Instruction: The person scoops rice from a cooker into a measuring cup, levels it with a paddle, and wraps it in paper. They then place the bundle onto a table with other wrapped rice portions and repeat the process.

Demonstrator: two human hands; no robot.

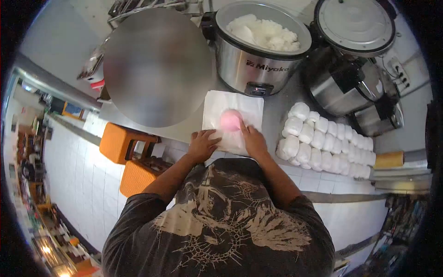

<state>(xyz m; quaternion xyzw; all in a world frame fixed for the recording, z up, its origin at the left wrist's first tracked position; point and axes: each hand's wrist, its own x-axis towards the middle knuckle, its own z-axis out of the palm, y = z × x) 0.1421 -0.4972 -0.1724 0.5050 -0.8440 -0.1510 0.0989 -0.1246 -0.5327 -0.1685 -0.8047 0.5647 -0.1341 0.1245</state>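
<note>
A stack of white paper sheets [213, 107] lies on the steel counter in front of me. On it sits a round pink object [230, 120], perhaps a bowl or scoop. My right hand [253, 139] touches its right side, the fingers closed around its edge. My left hand [202, 144] rests on the lower left corner of the paper with its fingers apart, holding nothing. Behind the paper stands a large Miyako rice cooker [230, 60], open and holding white rice [267, 34].
Rows of white wrapped bundles [318, 143] lie on the counter at the right. More steel cookers [337, 87] stand behind them, one lid [355, 23] raised. Orange stools [121, 143] stand below the counter's left edge. A blurred disc hides the back left.
</note>
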